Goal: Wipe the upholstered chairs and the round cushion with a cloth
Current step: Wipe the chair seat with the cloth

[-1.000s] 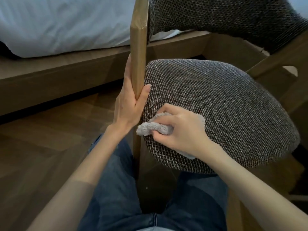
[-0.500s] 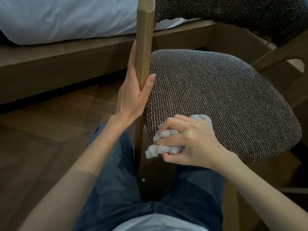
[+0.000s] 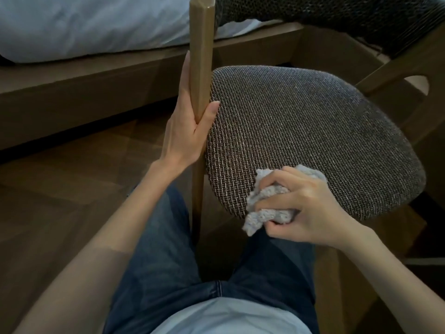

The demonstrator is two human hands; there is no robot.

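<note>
A wooden chair with a grey-brown woven seat [image 3: 313, 131] fills the middle and right of the view, tilted towards me. Its dark woven backrest [image 3: 337, 13] runs across the top. My left hand [image 3: 187, 126] grips the light wooden post [image 3: 201, 56] at the seat's left side, thumb against the fabric edge. My right hand [image 3: 305, 208] holds a bunched pale grey cloth [image 3: 267, 213] at the seat's near edge, and part of the cloth hangs below the rim.
A bed with white bedding [image 3: 84, 25] on a wooden frame [image 3: 96, 85] runs along the top left. Dark wood floor [image 3: 60, 189] lies to the left. My jeans-clad legs [image 3: 168, 261] are under the chair's near edge.
My right hand has carried the cloth along the seat's near rim towards the right. The left hand has kept its hold on the post.
</note>
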